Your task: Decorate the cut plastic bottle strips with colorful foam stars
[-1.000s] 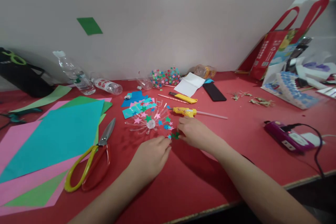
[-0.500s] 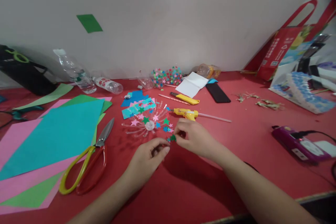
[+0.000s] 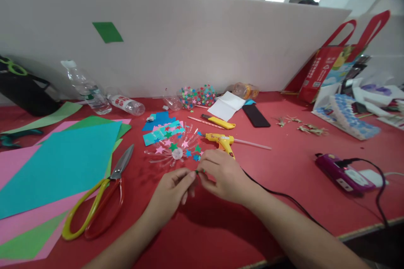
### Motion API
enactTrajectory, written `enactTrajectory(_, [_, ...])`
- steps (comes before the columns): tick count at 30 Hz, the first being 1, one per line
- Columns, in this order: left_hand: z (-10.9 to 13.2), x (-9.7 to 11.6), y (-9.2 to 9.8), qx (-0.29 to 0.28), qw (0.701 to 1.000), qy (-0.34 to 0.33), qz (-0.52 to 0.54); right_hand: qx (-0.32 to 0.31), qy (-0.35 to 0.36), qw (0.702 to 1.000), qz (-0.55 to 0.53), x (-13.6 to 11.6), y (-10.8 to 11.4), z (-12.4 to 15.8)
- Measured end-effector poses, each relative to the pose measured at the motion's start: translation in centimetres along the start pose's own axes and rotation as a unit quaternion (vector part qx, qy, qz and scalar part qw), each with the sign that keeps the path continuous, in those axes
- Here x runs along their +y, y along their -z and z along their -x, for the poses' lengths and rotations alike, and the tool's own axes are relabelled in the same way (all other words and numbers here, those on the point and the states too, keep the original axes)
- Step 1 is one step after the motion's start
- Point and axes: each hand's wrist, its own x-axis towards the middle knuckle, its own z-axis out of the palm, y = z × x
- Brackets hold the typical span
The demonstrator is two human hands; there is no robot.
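Observation:
My left hand (image 3: 175, 185) and my right hand (image 3: 221, 174) meet near the middle of the red table (image 3: 189, 235). A small green paper star (image 3: 197, 171) is pinched between the fingertips of both hands, its shape mostly hidden. Just beyond them lies a clear plastic piece cut into strips (image 3: 177, 154), spread flat with pink, green and blue stars on it. The yellow glue gun (image 3: 221, 139) rests right behind my right hand.
Large scissors (image 3: 116, 172) and coloured sheets (image 3: 69, 159) lie at left. Behind are bottles (image 3: 126, 104), a star-covered piece (image 3: 197, 96), a yellow cutter (image 3: 221, 122) and a black phone (image 3: 256, 115). A purple power strip (image 3: 345, 174) sits at right, its black cable trailing.
My left hand has closed its fingertips on the green star, and my right hand has moved left to meet it. The view has shifted slightly, showing more at the right.

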Motion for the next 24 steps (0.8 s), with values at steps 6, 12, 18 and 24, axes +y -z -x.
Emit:
enactTrajectory(6, [-0.1, -0.1, -0.1, -0.007, 0.990, 0.063, 0.124, 0.012, 0.079, 0.987, 0.141, 0.2, 0.1, 0.1])
enactTrajectory(12, [0.1, -0.4, 0.3, -0.041, 0.985, 0.018, 0.168, -0.010, 0.111, 0.984, 0.136, -0.1, 0.5, 0.2])
enactTrajectory(18, [0.0, -0.3, 0.4, -0.030, 0.987, -0.017, 0.154, 0.001, 0.083, 0.996, 0.033, -0.6, 1.0, 0.2])
enactTrajectory(24, [0.5, 0.0, 0.3, -0.005, 0.995, -0.013, 0.097, -0.088, -0.294, 0.940, 0.150, 2.8, 2.1, 0.2])
